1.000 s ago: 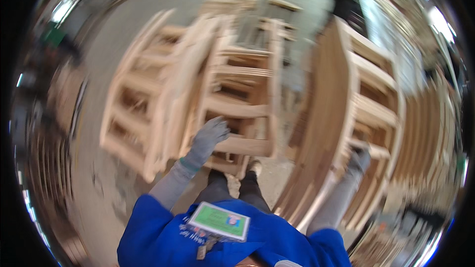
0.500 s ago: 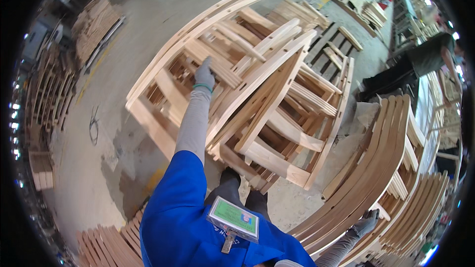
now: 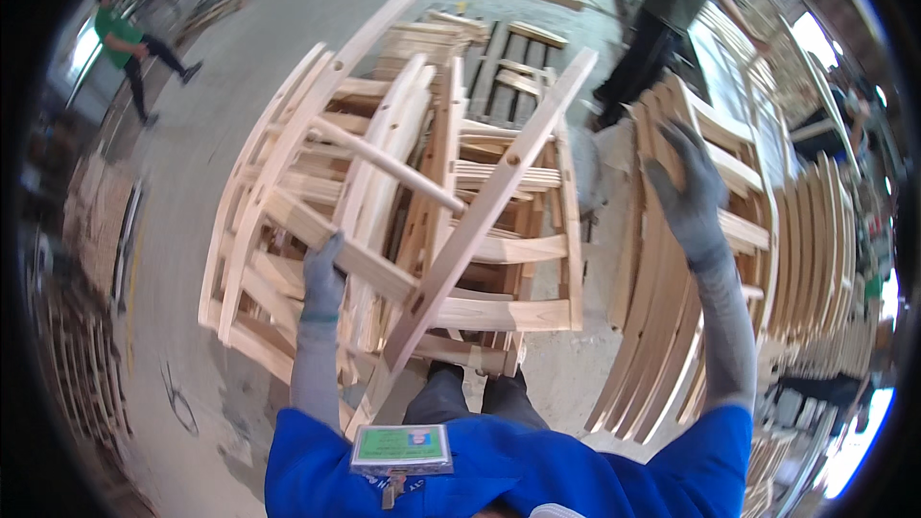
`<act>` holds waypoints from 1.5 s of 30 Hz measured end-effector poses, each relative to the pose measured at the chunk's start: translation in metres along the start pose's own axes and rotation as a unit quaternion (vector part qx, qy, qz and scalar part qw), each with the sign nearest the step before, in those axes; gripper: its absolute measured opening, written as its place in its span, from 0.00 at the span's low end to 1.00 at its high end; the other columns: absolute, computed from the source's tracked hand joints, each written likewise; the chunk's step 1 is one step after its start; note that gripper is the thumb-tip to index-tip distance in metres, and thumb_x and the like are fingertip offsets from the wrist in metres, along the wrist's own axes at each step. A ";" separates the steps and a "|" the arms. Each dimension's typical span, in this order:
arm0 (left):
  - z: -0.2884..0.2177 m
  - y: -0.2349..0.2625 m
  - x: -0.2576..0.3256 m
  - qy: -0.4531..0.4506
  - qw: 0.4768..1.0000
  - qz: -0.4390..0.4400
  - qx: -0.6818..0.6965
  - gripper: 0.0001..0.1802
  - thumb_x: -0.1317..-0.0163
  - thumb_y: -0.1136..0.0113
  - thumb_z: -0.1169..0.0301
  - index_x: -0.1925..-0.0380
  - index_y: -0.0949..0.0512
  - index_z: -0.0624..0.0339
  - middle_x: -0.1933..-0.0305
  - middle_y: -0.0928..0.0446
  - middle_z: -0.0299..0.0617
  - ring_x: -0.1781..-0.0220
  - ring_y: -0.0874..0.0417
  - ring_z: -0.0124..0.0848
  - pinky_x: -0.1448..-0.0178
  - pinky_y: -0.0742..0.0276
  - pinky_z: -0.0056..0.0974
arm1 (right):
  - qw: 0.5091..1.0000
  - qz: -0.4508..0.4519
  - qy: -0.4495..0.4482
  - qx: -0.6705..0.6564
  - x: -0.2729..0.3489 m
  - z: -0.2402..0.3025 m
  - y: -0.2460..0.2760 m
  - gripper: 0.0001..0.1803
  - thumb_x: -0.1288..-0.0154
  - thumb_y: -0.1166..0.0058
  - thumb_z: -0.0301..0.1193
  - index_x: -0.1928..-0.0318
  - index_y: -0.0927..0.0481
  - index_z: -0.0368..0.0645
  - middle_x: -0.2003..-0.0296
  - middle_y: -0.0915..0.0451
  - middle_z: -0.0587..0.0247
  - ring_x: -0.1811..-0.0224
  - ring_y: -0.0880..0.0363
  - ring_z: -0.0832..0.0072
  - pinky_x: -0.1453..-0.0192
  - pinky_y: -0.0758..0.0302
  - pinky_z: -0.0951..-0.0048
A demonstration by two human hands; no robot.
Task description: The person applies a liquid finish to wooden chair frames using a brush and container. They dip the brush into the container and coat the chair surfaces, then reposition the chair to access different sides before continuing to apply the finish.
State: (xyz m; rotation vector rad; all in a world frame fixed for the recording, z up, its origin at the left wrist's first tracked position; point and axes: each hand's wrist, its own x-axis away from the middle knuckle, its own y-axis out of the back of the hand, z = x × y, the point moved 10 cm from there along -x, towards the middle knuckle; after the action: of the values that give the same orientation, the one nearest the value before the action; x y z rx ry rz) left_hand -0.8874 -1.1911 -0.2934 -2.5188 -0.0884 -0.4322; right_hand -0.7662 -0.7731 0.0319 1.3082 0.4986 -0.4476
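Observation:
My left hand (image 3: 323, 278) is closed around the flat rail of a pale wooden chair frame (image 3: 513, 165). Two long curved posts form it, joined by that rail and a thinner round rod (image 3: 393, 168). Tilted, it lies across the space above two stacks of similar frames, its right post crossing in front of the nearer-right stack (image 3: 566, 230). My right hand (image 3: 693, 194), in a grey glove, is raised with fingers spread and holds nothing. It is over the top of a stack of curved frames (image 3: 662, 326) on the right; contact cannot be made out.
More curved pieces (image 3: 815, 240) stand farther right. Behind the stacks are a slatted pallet (image 3: 518, 72) and piled boards (image 3: 422, 43). A person in dark clothes (image 3: 667, 14) stands at the far right; another in green (image 3: 120, 34) walks at the far left. A cable loop (image 3: 177, 403) lies on the floor.
The chair frame in my left hand has come up off the left stack and swung right. My right hand has left the right-hand stack's rail, rising forward with opened fingers. The view has turned.

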 end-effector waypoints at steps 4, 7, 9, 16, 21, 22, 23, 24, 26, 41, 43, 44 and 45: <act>-0.028 -0.067 0.072 0.052 0.991 0.117 -0.041 0.11 0.43 0.44 0.73 0.59 0.28 0.61 0.64 0.28 0.33 0.61 0.26 0.25 0.56 0.28 0.32 | 0.970 -0.022 0.109 0.215 -0.021 -0.036 0.038 0.18 0.44 0.45 0.41 0.53 0.23 0.51 0.54 0.23 0.60 0.50 0.26 0.64 0.37 0.41 0.59; -0.064 -0.104 0.114 0.009 0.981 0.124 -0.152 0.13 0.41 0.46 0.71 0.56 0.30 0.61 0.64 0.28 0.35 0.62 0.24 0.26 0.59 0.25 0.31 | 0.937 0.046 0.225 0.262 0.034 -0.043 0.102 0.13 0.43 0.48 0.41 0.60 0.21 0.51 0.70 0.22 0.66 0.62 0.25 0.69 0.42 0.37 0.58; -0.070 -0.126 0.120 0.028 0.970 0.107 -0.215 0.12 0.41 0.47 0.72 0.57 0.30 0.63 0.66 0.28 0.35 0.66 0.25 0.25 0.63 0.25 0.30 | 0.962 -0.007 0.196 0.188 0.087 -0.056 0.156 0.16 0.42 0.48 0.46 0.62 0.24 0.48 0.74 0.28 0.65 0.69 0.28 0.69 0.44 0.36 0.59; -0.007 -0.345 0.184 0.050 0.847 0.376 -0.373 0.15 0.43 0.44 0.66 0.60 0.30 0.64 0.68 0.30 0.33 0.65 0.30 0.21 0.61 0.32 0.28 | 0.947 0.279 -0.097 0.129 0.331 -0.069 0.222 0.41 0.60 0.32 0.47 0.47 0.33 0.43 0.69 0.27 0.63 0.68 0.29 0.72 0.58 0.34 0.69; 0.100 -0.487 0.242 0.022 0.636 0.556 -0.535 0.25 0.47 0.41 0.58 0.56 0.27 0.66 0.61 0.27 0.39 0.59 0.28 0.26 0.53 0.33 0.31 | 0.887 0.347 -0.303 0.029 0.525 -0.042 0.168 0.28 0.56 0.37 0.43 0.54 0.27 0.47 0.75 0.25 0.58 0.69 0.25 0.63 0.67 0.31 0.63; 0.126 -0.508 0.248 0.014 0.600 0.575 -0.556 0.26 0.48 0.40 0.56 0.56 0.27 0.66 0.61 0.27 0.39 0.59 0.28 0.26 0.54 0.33 0.31 | 0.912 0.280 -0.299 0.037 0.537 -0.022 0.166 0.27 0.56 0.36 0.43 0.54 0.27 0.47 0.75 0.25 0.58 0.70 0.25 0.62 0.64 0.30 0.63; 0.155 -0.525 0.248 0.009 0.561 0.593 -0.578 0.28 0.49 0.39 0.55 0.56 0.28 0.67 0.61 0.27 0.40 0.59 0.28 0.27 0.54 0.33 0.31 | 0.880 0.272 -0.386 -0.051 0.561 -0.017 0.150 0.26 0.55 0.36 0.42 0.55 0.28 0.47 0.72 0.24 0.57 0.69 0.23 0.60 0.61 0.28 0.62; 0.183 -0.548 0.249 -0.047 0.544 0.649 -0.529 0.27 0.51 0.39 0.55 0.58 0.26 0.66 0.64 0.27 0.42 0.60 0.27 0.30 0.54 0.32 0.34 | 0.844 0.259 -0.459 -0.101 0.572 -0.011 0.139 0.26 0.54 0.36 0.43 0.55 0.28 0.47 0.70 0.22 0.55 0.69 0.22 0.57 0.61 0.26 0.59; 0.223 -0.591 0.263 -0.121 0.512 0.677 -0.515 0.26 0.53 0.38 0.54 0.59 0.25 0.64 0.66 0.26 0.46 0.60 0.25 0.37 0.52 0.32 0.39 | 0.844 0.182 -0.493 -0.110 0.563 -0.008 0.133 0.28 0.54 0.37 0.47 0.55 0.28 0.47 0.71 0.21 0.53 0.71 0.21 0.56 0.67 0.26 0.57; 0.309 -0.731 0.299 -0.323 0.529 0.626 -0.472 0.29 0.50 0.42 0.50 0.57 0.24 0.64 0.54 0.24 0.53 0.53 0.22 0.46 0.49 0.28 0.44 | 0.701 0.130 -0.698 -0.069 0.510 -0.090 0.070 0.32 0.59 0.35 0.50 0.65 0.31 0.36 0.71 0.23 0.40 0.67 0.24 0.45 0.65 0.29 0.51; 0.253 -0.682 0.297 -0.405 0.627 0.573 -0.338 0.28 0.49 0.41 0.50 0.57 0.25 0.62 0.55 0.24 0.53 0.51 0.23 0.46 0.46 0.30 0.43 | 0.702 0.125 -0.699 -0.048 0.497 -0.094 0.067 0.33 0.60 0.34 0.49 0.63 0.30 0.35 0.68 0.23 0.39 0.63 0.24 0.45 0.62 0.29 0.52; 0.244 -0.656 0.288 -0.362 0.641 0.564 -0.374 0.28 0.49 0.40 0.51 0.56 0.26 0.61 0.53 0.25 0.52 0.49 0.25 0.46 0.43 0.32 0.43 | 0.732 0.090 -0.675 0.009 0.501 -0.095 0.072 0.33 0.61 0.33 0.47 0.61 0.30 0.34 0.63 0.24 0.40 0.59 0.25 0.47 0.59 0.29 0.54; 0.221 -0.626 0.280 -0.392 0.637 0.552 -0.369 0.31 0.51 0.40 0.52 0.54 0.27 0.64 0.55 0.25 0.54 0.50 0.25 0.47 0.45 0.30 0.44 | 0.762 0.051 -0.643 0.060 0.502 -0.100 0.076 0.34 0.62 0.33 0.45 0.58 0.29 0.33 0.58 0.26 0.41 0.56 0.26 0.49 0.56 0.29 0.56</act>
State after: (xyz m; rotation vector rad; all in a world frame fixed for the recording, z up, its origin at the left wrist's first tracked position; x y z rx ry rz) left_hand -0.6571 -0.5564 -0.0422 -2.6277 1.4862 1.3768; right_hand -0.3238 -0.6757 -0.2184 0.8503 -0.7770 -1.1542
